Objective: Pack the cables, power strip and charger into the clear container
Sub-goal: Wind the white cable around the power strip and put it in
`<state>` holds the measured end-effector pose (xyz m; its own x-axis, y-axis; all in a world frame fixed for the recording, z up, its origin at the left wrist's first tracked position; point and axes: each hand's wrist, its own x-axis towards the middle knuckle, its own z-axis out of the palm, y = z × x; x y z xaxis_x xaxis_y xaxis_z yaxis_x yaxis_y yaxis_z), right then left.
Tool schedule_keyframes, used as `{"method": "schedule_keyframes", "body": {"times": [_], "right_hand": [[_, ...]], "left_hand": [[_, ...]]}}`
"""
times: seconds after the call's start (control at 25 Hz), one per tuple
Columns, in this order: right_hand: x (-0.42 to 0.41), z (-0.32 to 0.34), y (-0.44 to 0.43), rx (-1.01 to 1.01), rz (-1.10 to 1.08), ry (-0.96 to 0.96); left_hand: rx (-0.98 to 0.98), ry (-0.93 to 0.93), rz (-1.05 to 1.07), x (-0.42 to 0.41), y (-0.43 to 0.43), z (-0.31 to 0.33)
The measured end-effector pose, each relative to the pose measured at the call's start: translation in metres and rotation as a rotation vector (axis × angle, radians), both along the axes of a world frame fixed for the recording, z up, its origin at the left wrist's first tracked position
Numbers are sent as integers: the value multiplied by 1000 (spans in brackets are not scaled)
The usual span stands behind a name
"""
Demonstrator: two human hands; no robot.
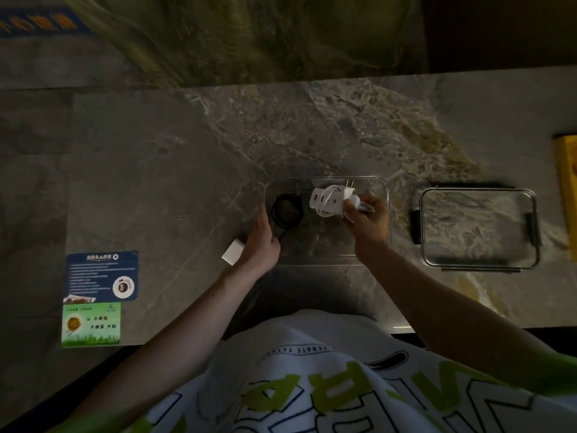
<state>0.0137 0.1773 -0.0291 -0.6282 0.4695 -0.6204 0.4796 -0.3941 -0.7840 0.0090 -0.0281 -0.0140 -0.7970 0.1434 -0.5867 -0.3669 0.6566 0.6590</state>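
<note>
At the left of the marbled desk [187, 182] lie two printed cards, a blue card [102, 275] with a green card [91, 325] touching its near edge. To their right, a small white charger [232, 252] rests on the desk, outside the box and just beside the left wrist. The left grip [263, 237] rests at the left wall of the clear container [324, 245], fingers fairly straight and pointing away from the body. The loose end of a coiled black cable [275, 214] runs up to the thumb, and I cannot tell whether it is pinched there. The coil itself lies inside the container, at its left end.

Over the far right part of the open container, the right grip [367, 218] is curled round one end of the white power strip [324, 196], holding it above the box floor. The strip's white cord is looped round its body, and its plug prongs point away from the person. Well to the right, apart from the box, the clear lid [477, 228] with dark clasps lies flat on the desk. A yellow object [566, 195] is cut off by the right edge
</note>
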Motion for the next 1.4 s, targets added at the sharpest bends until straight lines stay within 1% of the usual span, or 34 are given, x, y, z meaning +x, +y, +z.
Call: {"method": "schedule_keyframes", "body": {"times": [0.2, 0.44, 0.6, 0.8, 1.12, 1.28, 1.4], "right_hand": [[-4, -8, 5, 19, 64, -38], [-8, -13, 5, 114, 153, -150], [-6, -14, 5, 145, 214, -184], [-2, -10, 8, 61, 252, -157], [8, -6, 6, 139, 291, -117], [10, -2, 8, 220, 361, -83], [12, -2, 11, 230, 385, -99]], "left_hand": [[-10, 12, 10, 0, 1, -2], [-14, -19, 13, 1, 0, -5], [-1, -36, 10, 0, -1, -5], [-1, -25, 14, 0, -1, -4], [-26, -42, 14, 3, -2, -2], [-25, -38, 1, 5, -3, 2], [-25, -46, -8, 4, -4, 2]]}}
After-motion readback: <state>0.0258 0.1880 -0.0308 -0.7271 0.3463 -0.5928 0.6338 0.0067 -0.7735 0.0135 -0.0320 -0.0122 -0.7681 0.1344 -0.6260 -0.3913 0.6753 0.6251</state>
